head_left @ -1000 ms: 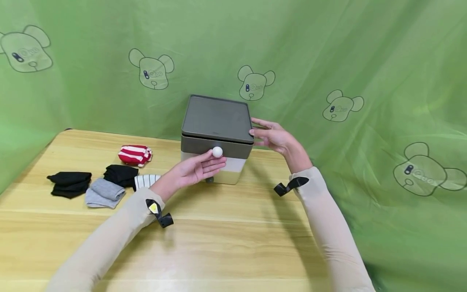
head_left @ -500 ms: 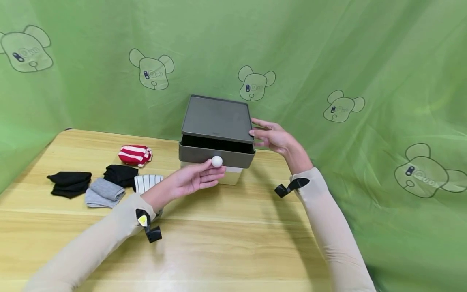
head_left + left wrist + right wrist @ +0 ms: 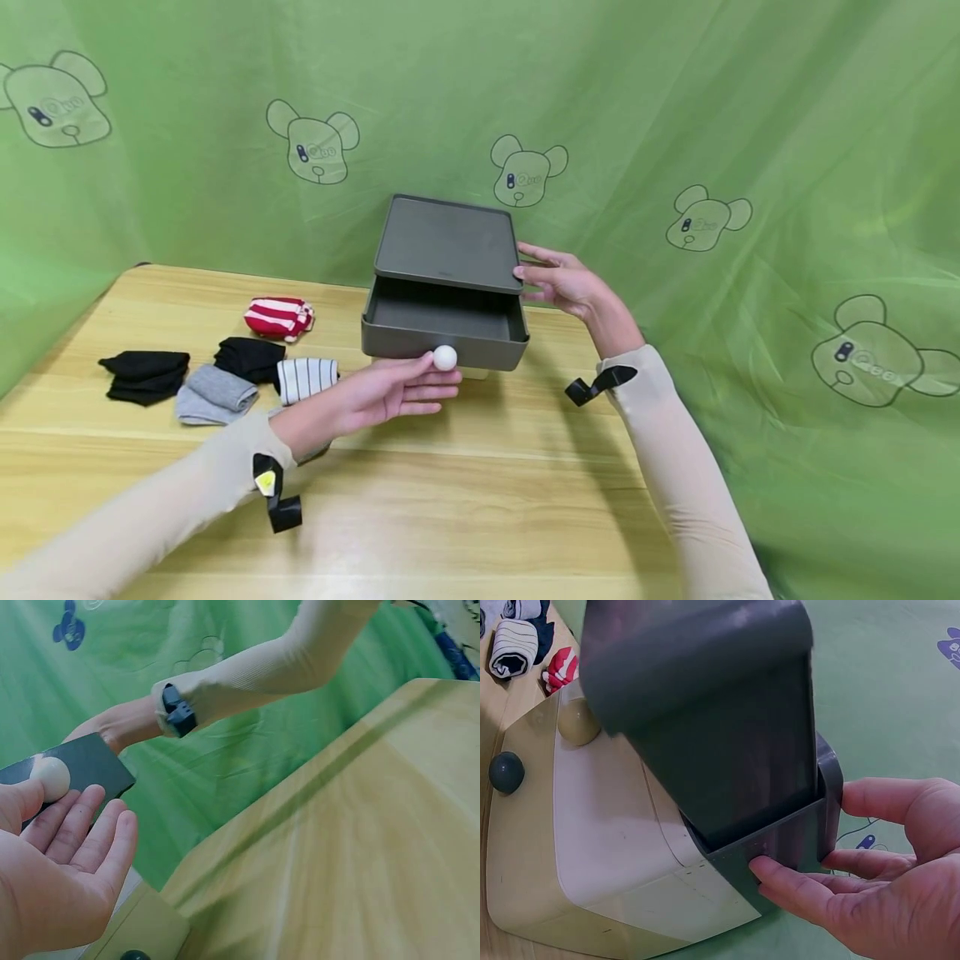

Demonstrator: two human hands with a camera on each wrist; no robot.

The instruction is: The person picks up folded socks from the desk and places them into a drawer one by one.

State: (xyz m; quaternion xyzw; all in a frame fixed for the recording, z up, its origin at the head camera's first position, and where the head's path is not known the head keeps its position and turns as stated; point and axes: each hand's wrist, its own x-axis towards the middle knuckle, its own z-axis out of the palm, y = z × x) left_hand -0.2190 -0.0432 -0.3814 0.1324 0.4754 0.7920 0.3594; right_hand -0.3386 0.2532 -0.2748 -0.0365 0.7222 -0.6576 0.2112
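A small drawer cabinet with a dark grey top (image 3: 450,242) stands at the back of the table. Its grey top drawer (image 3: 405,340) is pulled well out, and bare inside where it shows. My left hand (image 3: 375,400) pinches the drawer's round white knob (image 3: 445,357) between thumb and fingers; the left wrist view shows the other fingers extended below the knob (image 3: 51,778). At the cabinet's right side, my right hand (image 3: 562,282) presses with nearly straight fingers, thumb at the top's corner. Seen from the right wrist, those fingertips (image 3: 765,866) touch the grey side wall.
Left on the wooden table (image 3: 480,500) lie folded cloth pieces, like socks: red-striped (image 3: 279,318), black (image 3: 146,375), another black (image 3: 250,358), grey (image 3: 216,394) and white-striped (image 3: 309,379). Lower cabinet drawers carry a beige knob (image 3: 577,721) and a dark knob (image 3: 506,772). A green curtain (image 3: 630,100) hangs behind.
The top drawer has slid out toward me from nearly closed, with my left hand drawing back on its knob. My right hand has kept its place at the cabinet's side.
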